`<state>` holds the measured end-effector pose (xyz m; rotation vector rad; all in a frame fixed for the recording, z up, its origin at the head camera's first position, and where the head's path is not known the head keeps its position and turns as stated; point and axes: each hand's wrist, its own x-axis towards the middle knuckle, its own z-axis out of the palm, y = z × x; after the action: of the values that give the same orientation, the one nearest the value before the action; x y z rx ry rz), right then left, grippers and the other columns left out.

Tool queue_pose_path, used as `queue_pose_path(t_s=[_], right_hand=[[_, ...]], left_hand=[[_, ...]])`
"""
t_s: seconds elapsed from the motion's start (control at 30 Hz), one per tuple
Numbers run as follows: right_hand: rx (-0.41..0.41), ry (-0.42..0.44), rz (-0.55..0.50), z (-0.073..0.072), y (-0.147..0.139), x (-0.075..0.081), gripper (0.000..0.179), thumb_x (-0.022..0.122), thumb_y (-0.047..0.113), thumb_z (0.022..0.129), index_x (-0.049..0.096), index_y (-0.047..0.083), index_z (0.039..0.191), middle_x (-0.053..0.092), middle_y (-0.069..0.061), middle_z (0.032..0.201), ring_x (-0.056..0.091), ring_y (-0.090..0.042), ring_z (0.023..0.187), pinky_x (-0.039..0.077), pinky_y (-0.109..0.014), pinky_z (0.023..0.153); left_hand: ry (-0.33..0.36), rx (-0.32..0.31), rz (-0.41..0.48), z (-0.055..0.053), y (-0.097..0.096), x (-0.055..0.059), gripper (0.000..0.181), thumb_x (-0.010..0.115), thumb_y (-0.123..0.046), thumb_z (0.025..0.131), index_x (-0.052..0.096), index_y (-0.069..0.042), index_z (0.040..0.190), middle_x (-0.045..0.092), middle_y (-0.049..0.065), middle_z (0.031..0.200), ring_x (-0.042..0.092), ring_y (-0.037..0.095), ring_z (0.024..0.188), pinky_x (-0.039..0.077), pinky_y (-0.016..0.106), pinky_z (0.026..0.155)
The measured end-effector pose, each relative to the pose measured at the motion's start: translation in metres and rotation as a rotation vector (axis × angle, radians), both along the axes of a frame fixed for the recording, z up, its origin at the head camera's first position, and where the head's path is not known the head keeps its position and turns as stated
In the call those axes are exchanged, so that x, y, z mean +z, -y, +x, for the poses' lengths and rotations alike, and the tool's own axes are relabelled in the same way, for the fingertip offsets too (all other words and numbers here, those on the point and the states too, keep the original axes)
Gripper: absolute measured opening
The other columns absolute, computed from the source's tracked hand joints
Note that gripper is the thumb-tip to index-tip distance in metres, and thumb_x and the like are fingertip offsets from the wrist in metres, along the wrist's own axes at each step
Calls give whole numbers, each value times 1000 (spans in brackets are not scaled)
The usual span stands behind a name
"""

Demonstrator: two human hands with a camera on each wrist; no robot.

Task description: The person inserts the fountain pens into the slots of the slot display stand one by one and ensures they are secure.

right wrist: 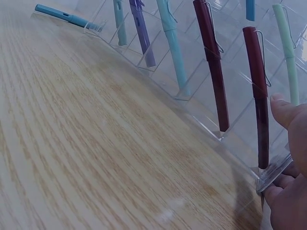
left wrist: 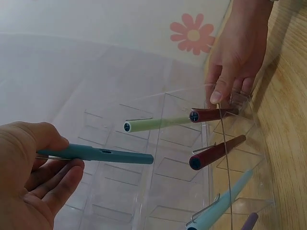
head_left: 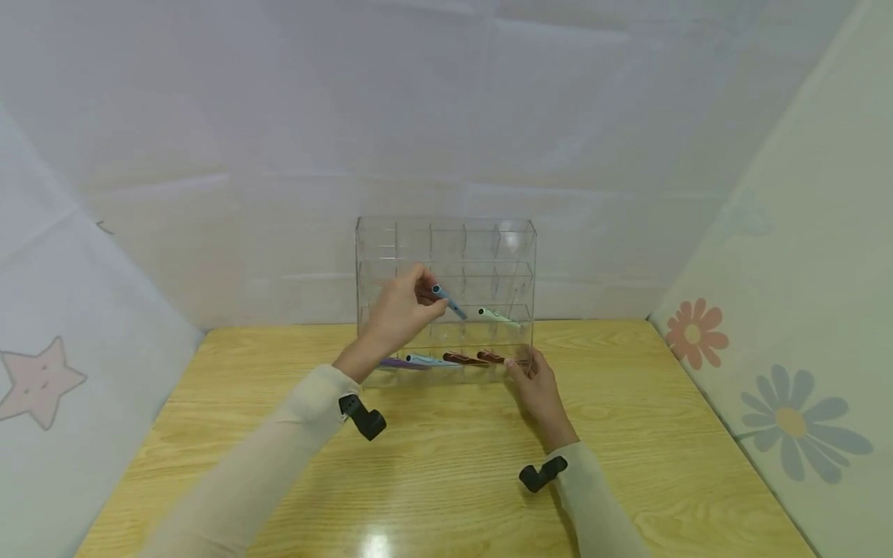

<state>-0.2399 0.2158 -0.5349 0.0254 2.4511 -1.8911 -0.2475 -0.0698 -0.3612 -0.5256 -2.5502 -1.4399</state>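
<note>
In the head view my left hand point(head_left: 399, 311) pinches a teal-blue pen point(head_left: 449, 302) between thumb and fingers, before the middle of a clear compartmented rack point(head_left: 534, 271). The left wrist view shows this pen lying nearly level, apart from the rack's dividers. My right hand point(head_left: 540, 394) grips the rack's lower right corner, its thumb on the front. Two dark red pens point(right wrist: 211, 62), a light blue pen point(right wrist: 171, 45), a purple pen point(right wrist: 142, 33) and a teal pen point(right wrist: 120, 24) lean in the bottom row. One row up rests a light green pen point(head_left: 497, 316).
Another teal pen point(right wrist: 64, 16) lies on the wooden table point(head_left: 446, 465) beside the rack's left end. A pale cloth wall point(head_left: 446, 116) stands close behind the rack, and printed side panels point(head_left: 788, 310) flank the table.
</note>
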Motion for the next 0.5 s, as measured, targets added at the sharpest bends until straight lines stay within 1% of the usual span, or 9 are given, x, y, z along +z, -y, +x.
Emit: queue_pose_path(t_s=[0.1, 0.27, 0.43, 0.5], right_hand=[[-5, -18, 7, -1, 0, 0, 85, 64, 50, 106, 24, 8, 169, 33, -20, 173, 39, -43, 157, 39, -62, 124], [-6, -17, -3, -1, -1, 0, 83, 64, 48, 106, 26, 8, 168, 35, -20, 172, 42, -42, 155, 40, -62, 124], [-3, -11, 14, -1, -2, 1, 84, 63, 47, 107, 22, 7, 169, 31, -20, 174, 40, -44, 157, 38, -63, 125], [-4, -22, 31, -1, -2, 2, 80, 62, 46, 108, 27, 7, 167, 36, -21, 171, 42, -43, 155, 40, -61, 123]], left_hand=[[5, -14, 7, -4, -5, -3, 19, 74, -13, 100, 60, -11, 113, 75, 7, 111, 76, 23, 103, 65, 39, 87], [39, -34, -1, -8, -11, -8, 18, 72, -10, 100, 60, -11, 113, 73, 9, 111, 75, 24, 104, 65, 37, 88], [44, -39, -68, -15, -17, -17, 17, 71, -10, 101, 59, -10, 113, 72, 9, 112, 75, 24, 103, 64, 36, 88], [41, -40, -94, -17, -20, -22, 16, 70, -10, 101, 58, -10, 112, 72, 9, 112, 75, 23, 102, 64, 36, 86]])
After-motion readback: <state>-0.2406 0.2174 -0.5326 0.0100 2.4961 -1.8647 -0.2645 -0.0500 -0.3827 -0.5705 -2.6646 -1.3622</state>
